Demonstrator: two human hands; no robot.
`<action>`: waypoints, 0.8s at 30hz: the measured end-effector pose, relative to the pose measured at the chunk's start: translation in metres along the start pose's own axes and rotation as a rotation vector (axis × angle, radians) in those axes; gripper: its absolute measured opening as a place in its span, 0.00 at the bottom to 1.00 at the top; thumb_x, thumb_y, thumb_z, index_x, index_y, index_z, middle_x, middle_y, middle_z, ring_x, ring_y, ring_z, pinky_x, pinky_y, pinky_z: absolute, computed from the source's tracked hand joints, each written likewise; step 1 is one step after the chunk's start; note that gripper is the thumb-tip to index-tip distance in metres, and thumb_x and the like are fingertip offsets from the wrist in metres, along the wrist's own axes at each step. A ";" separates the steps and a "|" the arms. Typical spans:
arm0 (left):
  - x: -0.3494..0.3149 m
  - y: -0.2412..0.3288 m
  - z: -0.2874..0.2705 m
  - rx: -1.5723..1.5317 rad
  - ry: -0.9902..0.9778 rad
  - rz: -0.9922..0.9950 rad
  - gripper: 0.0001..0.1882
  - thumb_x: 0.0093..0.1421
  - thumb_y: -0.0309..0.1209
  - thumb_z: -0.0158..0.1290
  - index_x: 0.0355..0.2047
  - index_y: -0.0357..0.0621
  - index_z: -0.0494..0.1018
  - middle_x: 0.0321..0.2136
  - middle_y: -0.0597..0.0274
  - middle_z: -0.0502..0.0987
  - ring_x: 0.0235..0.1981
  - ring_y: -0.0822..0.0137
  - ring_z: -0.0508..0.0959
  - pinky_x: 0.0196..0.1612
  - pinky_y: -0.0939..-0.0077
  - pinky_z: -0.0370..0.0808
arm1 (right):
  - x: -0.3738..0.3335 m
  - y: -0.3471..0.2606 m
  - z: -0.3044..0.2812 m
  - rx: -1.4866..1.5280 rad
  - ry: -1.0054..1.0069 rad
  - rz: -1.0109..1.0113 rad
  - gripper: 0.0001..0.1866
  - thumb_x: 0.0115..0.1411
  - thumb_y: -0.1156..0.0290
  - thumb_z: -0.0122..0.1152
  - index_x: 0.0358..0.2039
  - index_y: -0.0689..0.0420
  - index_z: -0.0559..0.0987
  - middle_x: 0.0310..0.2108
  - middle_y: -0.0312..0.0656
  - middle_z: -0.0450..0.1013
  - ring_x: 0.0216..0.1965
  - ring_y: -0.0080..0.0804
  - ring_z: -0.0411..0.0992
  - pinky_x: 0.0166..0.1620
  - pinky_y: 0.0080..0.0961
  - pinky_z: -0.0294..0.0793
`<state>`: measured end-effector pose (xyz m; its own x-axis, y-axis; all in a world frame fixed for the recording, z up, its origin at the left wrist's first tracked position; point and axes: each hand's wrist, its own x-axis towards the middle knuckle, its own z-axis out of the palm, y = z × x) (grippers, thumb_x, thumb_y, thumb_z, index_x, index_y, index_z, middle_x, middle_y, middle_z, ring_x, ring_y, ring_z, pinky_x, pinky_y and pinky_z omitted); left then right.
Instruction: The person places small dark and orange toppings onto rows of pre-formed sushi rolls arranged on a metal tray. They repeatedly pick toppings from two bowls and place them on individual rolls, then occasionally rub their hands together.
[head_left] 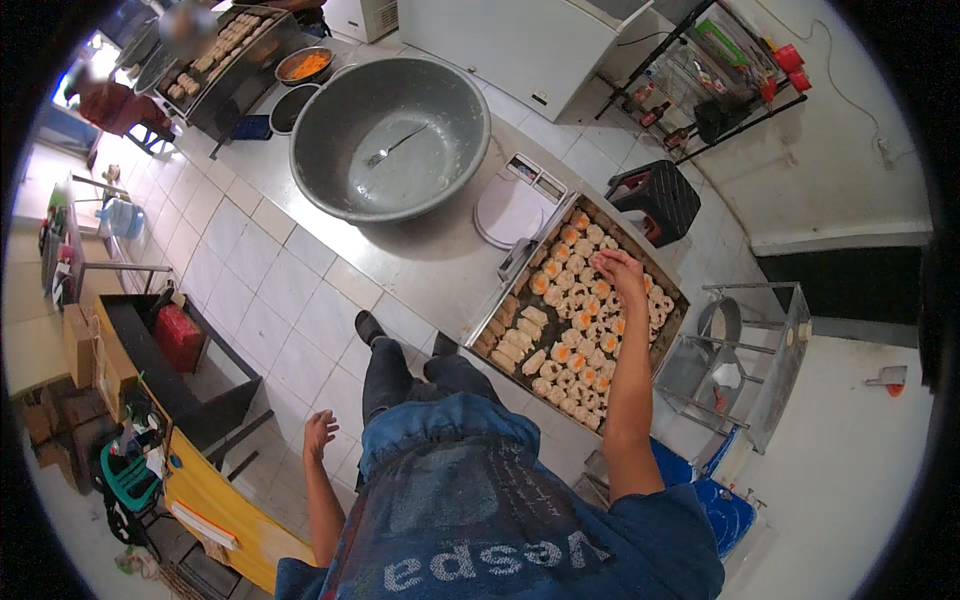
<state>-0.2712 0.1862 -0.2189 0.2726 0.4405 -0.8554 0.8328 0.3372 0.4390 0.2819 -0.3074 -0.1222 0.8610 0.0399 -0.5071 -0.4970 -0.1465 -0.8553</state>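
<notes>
Right of center, the right hand [618, 272] is pinched over dumplings [575, 330] in a tray [500, 300]; lower left, the left hand [319, 432] is held open.

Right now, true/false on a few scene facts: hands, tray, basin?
1. The right hand reaches over the tray of dumplings. True.
2. The left hand grips a spoon. False: it hangs empty, fingers spread, above the tiled floor.
3. The big grey basin is full of dough. False: it holds only a fork.
4. A white scale sits between basin and tray. True.
</notes>
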 end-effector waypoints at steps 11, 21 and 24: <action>-0.003 -0.009 0.002 -0.019 0.021 -0.028 0.27 0.60 0.47 0.52 0.53 0.41 0.69 0.42 0.55 0.77 0.39 0.62 0.79 0.39 0.65 0.74 | 0.033 0.011 0.015 -0.597 0.194 -0.254 0.10 0.55 0.73 0.66 0.38 0.62 0.83 0.31 0.41 0.80 0.30 0.27 0.76 0.35 0.27 0.75; -0.007 -0.001 0.007 -0.053 0.030 0.035 0.28 0.60 0.48 0.53 0.53 0.40 0.69 0.41 0.55 0.78 0.37 0.63 0.79 0.38 0.67 0.73 | 0.035 0.021 0.030 -0.912 0.203 -0.433 0.07 0.55 0.74 0.65 0.34 0.61 0.84 0.38 0.46 0.78 0.33 0.35 0.76 0.41 0.36 0.76; -0.008 -0.011 0.009 -0.061 0.043 0.006 0.28 0.60 0.48 0.53 0.53 0.40 0.69 0.41 0.56 0.78 0.37 0.63 0.79 0.38 0.67 0.73 | 0.034 0.008 0.022 -0.733 0.201 -0.193 0.09 0.59 0.76 0.60 0.40 0.63 0.83 0.44 0.48 0.77 0.36 0.35 0.77 0.43 0.32 0.78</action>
<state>-0.2780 0.1719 -0.2192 0.2551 0.4778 -0.8406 0.8002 0.3837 0.4609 0.3049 -0.2853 -0.1481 0.9627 -0.0382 -0.2678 -0.1983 -0.7730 -0.6026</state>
